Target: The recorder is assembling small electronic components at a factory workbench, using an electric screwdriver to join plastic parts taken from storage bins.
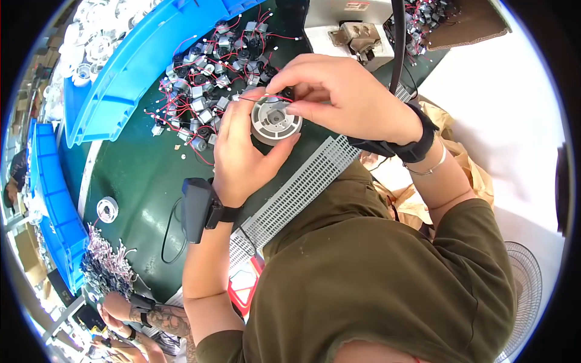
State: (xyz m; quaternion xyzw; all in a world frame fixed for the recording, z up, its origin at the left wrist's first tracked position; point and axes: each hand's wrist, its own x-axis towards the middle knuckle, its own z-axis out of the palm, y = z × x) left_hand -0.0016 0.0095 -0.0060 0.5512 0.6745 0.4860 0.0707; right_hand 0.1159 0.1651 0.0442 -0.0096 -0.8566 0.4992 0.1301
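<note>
My left hand is wrapped round a round whitish plastic housing with a grey square part at its middle. My right hand reaches over the housing from the right. Its thumb lies at the rim, and thumb and forefinger are bent toward each other by a thin dark and red wire. Whether the fingertips pinch that wire is hard to make out. Just beyond my hands lies a heap of small grey motors with red and black leads.
Blue bins stand at the left, with white plastic parts behind. A white ring and a wire bundle lie on the green table. A metal fixture stands at the back; a co-worker's tattooed arm shows lower left.
</note>
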